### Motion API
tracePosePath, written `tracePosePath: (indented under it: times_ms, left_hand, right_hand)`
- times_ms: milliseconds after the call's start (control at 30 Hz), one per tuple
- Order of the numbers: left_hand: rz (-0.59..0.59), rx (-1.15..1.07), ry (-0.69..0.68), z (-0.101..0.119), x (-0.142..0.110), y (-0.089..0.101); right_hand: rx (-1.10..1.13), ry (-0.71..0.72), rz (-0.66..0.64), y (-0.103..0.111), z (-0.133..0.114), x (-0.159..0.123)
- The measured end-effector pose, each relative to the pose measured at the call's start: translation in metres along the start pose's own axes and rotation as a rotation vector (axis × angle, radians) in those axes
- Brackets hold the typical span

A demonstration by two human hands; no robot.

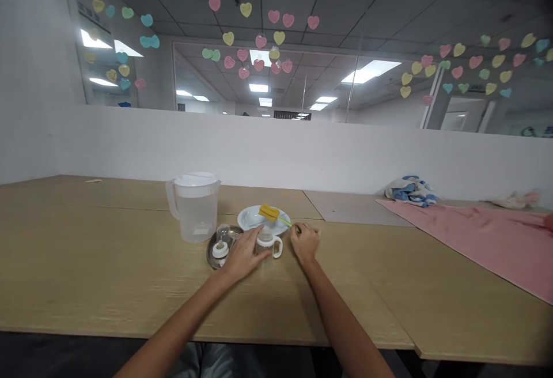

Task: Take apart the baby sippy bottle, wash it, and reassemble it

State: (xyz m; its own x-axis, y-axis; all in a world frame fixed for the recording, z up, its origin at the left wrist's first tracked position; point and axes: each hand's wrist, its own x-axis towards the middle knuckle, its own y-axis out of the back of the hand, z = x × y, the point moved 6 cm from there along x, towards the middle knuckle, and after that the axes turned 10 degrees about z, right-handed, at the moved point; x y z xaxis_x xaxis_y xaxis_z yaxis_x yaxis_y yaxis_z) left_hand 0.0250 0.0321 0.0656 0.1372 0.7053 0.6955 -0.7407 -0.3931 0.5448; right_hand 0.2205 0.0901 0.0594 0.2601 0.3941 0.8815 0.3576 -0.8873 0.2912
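Note:
My left hand [244,254] rests over a clear baby bottle with white handles [268,244], its fingers wrapped onto the bottle's near side. My right hand [305,242] grips the thin green handle of a bottle brush [283,219]. The brush's yellow sponge head [268,212] lies over a white plate [249,218] just beyond the bottle. To the left of my left hand, a round dark metal tray [212,254] holds a white bottle collar [220,251] and a clear dome cap [223,234]. A clear plastic pitcher with a white lid [194,211] stands behind the tray.
All this stands on a light wood table [108,251] with a seam across it. A pink cloth [475,239] covers the right side, and a crumpled blue-and-white cloth [410,191] lies behind it. A white partition [280,153] runs along the far edge. Part of another person's hand [549,222] shows at the right edge.

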Motion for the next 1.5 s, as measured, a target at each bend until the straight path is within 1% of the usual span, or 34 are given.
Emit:
tracePosePath:
  times_ms: [67,133,167,233,300,367,500,600,700,767,833,933,1000,1100,1200,1267,1333,1400,1433,1500]
  left_hand:
    - [0.035,-0.059,0.080,0.000,0.002,-0.009]
    - [0.075,-0.127,0.175,-0.004,0.005,-0.011]
    - [0.095,-0.158,0.213,-0.005,0.007,-0.009]
    - [0.143,-0.191,0.233,-0.006,0.014,0.001]
    - [0.202,-0.163,0.164,-0.003,0.024,0.017]
    - [0.216,-0.100,0.105,-0.003,0.036,0.032]
    - [0.137,0.026,0.045,-0.014,0.060,0.050]
    - [0.097,0.154,-0.053,-0.020,0.071,0.055]
    - [0.050,0.297,-0.211,-0.015,0.072,0.051]
    - [0.014,0.372,-0.315,-0.007,0.068,0.043]
    - [-0.034,0.407,-0.398,0.003,0.062,0.031]
    - [-0.115,0.403,-0.479,0.016,0.056,0.013]
    - [-0.138,0.392,-0.510,0.022,0.058,0.004]
    - [-0.128,0.434,-0.520,0.023,0.070,0.002]
    - [-0.099,0.508,-0.470,0.013,0.089,0.007]
    - [-0.079,0.519,-0.431,0.004,0.101,0.011]
    - [-0.072,0.511,-0.407,-0.003,0.107,0.014]
    - [-0.072,0.506,-0.400,-0.007,0.107,0.014]
    - [-0.051,0.490,-0.381,-0.008,0.106,0.014]
    - [0.069,0.391,-0.267,-0.008,0.101,0.019]
  right_hand:
    - [0.030,-0.061,0.057,0.008,0.001,0.003]
    - [0.053,-0.119,0.113,0.016,0.002,0.006]
    - [0.064,-0.127,0.130,0.020,0.002,0.007]
    - [0.084,-0.080,0.129,0.025,-0.004,0.008]
    - [0.103,0.017,0.097,0.026,-0.013,0.008]
    - [0.119,0.094,0.066,0.026,-0.020,0.008]
    - [0.121,0.157,0.053,0.026,-0.024,0.009]
    - [0.061,0.241,0.063,0.028,-0.025,0.012]
    - [-0.022,0.368,0.046,0.029,-0.031,0.011]
    - [-0.066,0.419,0.034,0.029,-0.036,0.008]
    - [-0.093,0.441,0.034,0.030,-0.042,0.004]
    - [-0.087,0.490,0.030,0.029,-0.053,-0.002]
    - [-0.078,0.496,0.028,0.027,-0.056,-0.003]
    - [-0.095,0.422,0.050,0.025,-0.046,0.001]
    - [-0.124,0.312,0.069,0.021,-0.024,0.007]
    - [-0.141,0.221,0.077,0.019,-0.005,0.010]
    - [-0.171,0.076,0.110,0.019,0.015,0.013]
    - [-0.214,-0.114,0.129,0.019,0.035,0.015]
    - [-0.241,-0.203,0.102,0.017,0.044,0.014]
    - [-0.292,-0.321,-0.021,0.009,0.057,0.011]
